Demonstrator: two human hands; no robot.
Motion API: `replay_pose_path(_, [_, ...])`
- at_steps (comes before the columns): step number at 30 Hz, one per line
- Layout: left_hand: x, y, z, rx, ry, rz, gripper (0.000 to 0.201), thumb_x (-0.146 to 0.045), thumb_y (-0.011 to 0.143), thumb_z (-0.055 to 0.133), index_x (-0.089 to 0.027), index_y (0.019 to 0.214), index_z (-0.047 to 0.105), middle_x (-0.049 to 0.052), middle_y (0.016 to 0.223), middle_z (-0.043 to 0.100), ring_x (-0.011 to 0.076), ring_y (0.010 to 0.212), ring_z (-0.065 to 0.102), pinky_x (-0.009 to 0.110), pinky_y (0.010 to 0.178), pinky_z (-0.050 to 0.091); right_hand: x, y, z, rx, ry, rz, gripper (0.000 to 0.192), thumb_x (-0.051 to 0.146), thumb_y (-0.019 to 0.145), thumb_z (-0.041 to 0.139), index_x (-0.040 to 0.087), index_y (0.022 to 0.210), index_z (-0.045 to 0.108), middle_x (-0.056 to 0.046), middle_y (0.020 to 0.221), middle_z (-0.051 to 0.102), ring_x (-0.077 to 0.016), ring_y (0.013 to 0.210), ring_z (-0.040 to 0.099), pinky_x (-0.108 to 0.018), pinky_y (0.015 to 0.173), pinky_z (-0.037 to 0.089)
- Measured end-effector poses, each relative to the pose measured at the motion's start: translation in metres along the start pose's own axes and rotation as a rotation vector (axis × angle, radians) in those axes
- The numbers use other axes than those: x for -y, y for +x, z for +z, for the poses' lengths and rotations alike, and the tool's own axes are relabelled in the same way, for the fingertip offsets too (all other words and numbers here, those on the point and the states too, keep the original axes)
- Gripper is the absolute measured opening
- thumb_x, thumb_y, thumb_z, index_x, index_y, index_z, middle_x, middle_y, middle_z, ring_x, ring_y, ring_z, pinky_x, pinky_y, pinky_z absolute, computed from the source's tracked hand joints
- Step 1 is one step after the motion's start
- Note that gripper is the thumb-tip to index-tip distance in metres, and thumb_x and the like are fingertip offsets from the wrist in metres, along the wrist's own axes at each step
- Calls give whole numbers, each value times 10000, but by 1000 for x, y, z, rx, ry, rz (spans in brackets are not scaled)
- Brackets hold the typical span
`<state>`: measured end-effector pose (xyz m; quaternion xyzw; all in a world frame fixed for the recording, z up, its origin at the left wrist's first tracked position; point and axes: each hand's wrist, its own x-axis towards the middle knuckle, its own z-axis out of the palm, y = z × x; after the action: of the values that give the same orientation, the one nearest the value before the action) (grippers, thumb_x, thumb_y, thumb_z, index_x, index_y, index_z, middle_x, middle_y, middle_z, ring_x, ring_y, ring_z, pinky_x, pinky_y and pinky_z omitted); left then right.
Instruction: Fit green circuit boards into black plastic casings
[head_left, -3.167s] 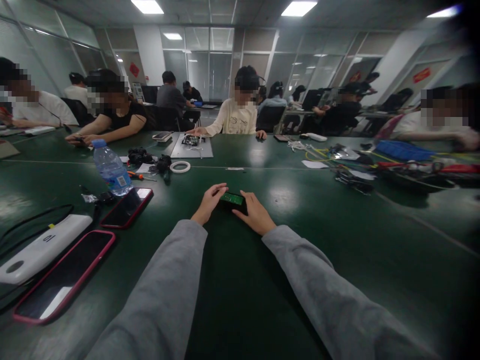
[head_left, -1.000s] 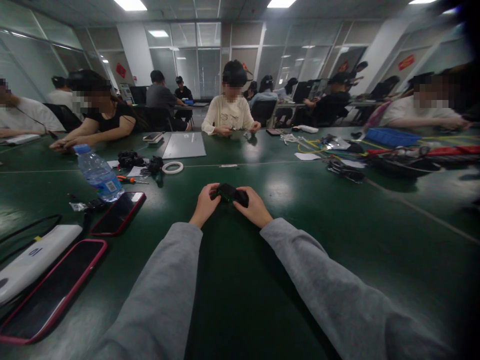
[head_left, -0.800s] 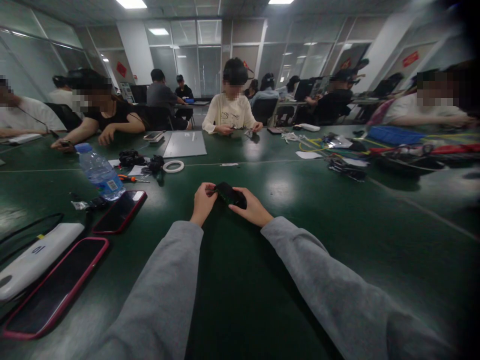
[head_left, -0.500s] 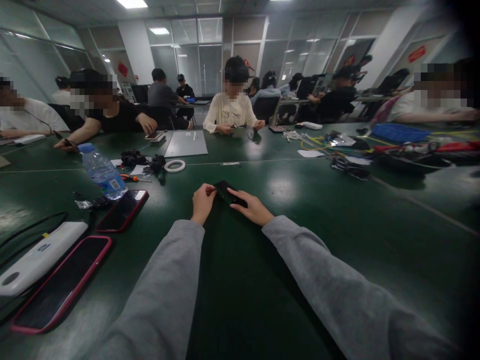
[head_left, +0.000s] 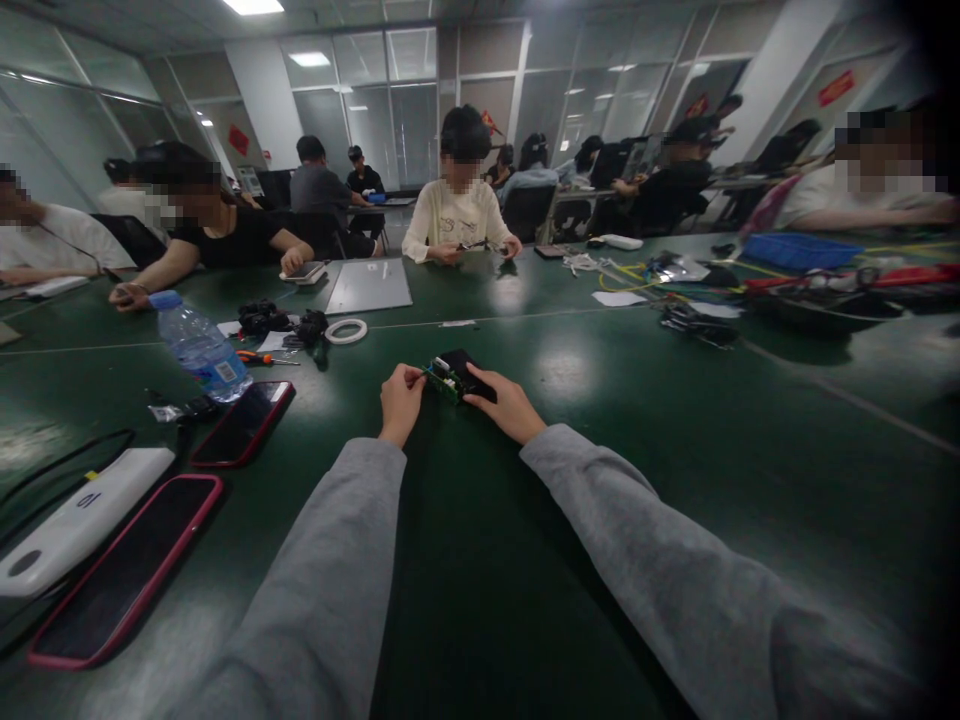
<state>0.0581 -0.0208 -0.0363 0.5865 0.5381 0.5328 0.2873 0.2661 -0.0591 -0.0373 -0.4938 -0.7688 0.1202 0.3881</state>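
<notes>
— What are we holding right now?

— We are gripping a small green circuit board with a black casing (head_left: 456, 376) out in front of us, just above the dark green glossy table (head_left: 480, 560). Our left hand (head_left: 400, 401) is curling closed, pinching the board's left end between thumb and fingertips. Our right hand (head_left: 504, 403) is lying half open along the black casing, fingers stretched over its near edge and steadying it.

— And the board itself?

— It is tilting, its green face with small white parts turning toward our left hand, the black part sitting to the right. We cannot tell whether it is touching the table.

— What is lying around us?

— On our left, a clear plastic water bottle with a blue cap (head_left: 199, 346) is standing beside a red-edged black phone (head_left: 241, 423). Nearer to us, a larger pink-edged black phone (head_left: 126, 570) is lying just beside a white oblong power bank (head_left: 76, 522). Farther out, a white ring of tape (head_left: 346, 331) and a flat grey sheet (head_left: 370, 286) are resting on the table.

— Anyone else?

— Across the table, a person in a cream top (head_left: 457, 215) is working with both hands close together.
</notes>
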Motion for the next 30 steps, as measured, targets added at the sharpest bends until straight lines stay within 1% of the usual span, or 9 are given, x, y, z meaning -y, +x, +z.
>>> replay_pose_path(4, [4, 3, 2, -2, -23, -9, 59, -183, 772, 643, -202, 824, 622, 46, 825, 645, 185, 818, 617, 378, 890, 454, -1, -1, 1, -39, -65, 46, 579, 327, 852, 637, 287, 1394, 436, -74, 1267, 543, -266, 1139, 546, -476, 990, 455])
replay_pose_path(6, [6, 4, 4, -9, -48, 11, 123, -252, 805, 622, -197, 915, 612, 66, 916, 647, 191, 896, 617, 380, 917, 445, -1, -2, 1, -64, -108, 81, 579, 332, 849, 636, 282, 1392, 443, -86, 1257, 542, -287, 1118, 552, -498, 967, 465])
replay_pose_path(8, [5, 4, 7, -18, -60, 63, 332, -351, 785, 655, -191, 1065, 576, 105, 1096, 615, 216, 1032, 587, 394, 968, 416, 1, -3, 1, -76, -149, 116, 581, 338, 847, 632, 275, 1393, 444, -97, 1236, 544, -299, 1083, 564, -506, 933, 483])
replay_pose_path(10, [3, 2, 9, 12, -26, 128, 626, -422, 689, 739, -181, 1215, 501, 151, 1281, 517, 264, 1187, 503, 420, 1032, 359, 2, -4, 0, -79, -186, 136, 584, 332, 850, 619, 266, 1400, 434, -105, 1237, 531, -304, 1079, 561, -502, 910, 497])
replay_pose_path(12, [0, -1, 11, 85, 35, 182, 875, -428, 575, 817, -169, 1312, 422, 184, 1389, 414, 315, 1294, 398, 454, 1082, 289, 2, -4, 0, -88, -214, 128, 589, 311, 847, 610, 248, 1403, 427, -115, 1255, 504, -308, 1111, 538, -491, 913, 500])
replay_pose_path(14, [-1, -4, 12, 165, 74, 212, 1009, -397, 510, 853, -166, 1362, 364, 198, 1427, 362, 347, 1334, 338, 483, 1103, 244, 1, -5, 1, -104, -237, 104, 599, 291, 832, 613, 231, 1399, 429, -125, 1248, 487, -309, 1129, 520, -483, 922, 498])
replay_pose_path(17, [-3, -7, 10, 219, 79, 219, 1016, -332, 509, 853, -158, 1374, 347, 204, 1418, 365, 354, 1350, 316, 486, 1116, 225, -2, -4, 3, -128, -266, 79, 624, 267, 796, 626, 216, 1389, 438, -131, 1195, 482, -302, 1092, 527, -478, 921, 499])
replay_pose_path(22, [-8, -7, 7, 197, 26, 203, 963, -250, 508, 844, -156, 1347, 382, 189, 1389, 404, 342, 1339, 339, 465, 1119, 241, -7, -4, 5, -152, -265, 74, 630, 256, 782, 604, 171, 1385, 444, -142, 1178, 466, -297, 1091, 515, -459, 925, 499])
replay_pose_path(30, [-5, -1, 5, 54, -282, -44, 950, -302, 558, 846, -228, 1360, 344, 141, 1298, 503, 272, 1205, 515, 419, 1044, 363, -11, 1, 2, -262, -10, 183, 518, 344, 814, 572, 164, 1299, 546, -123, 1116, 563, -253, 1010, 573, -447, 952, 475])
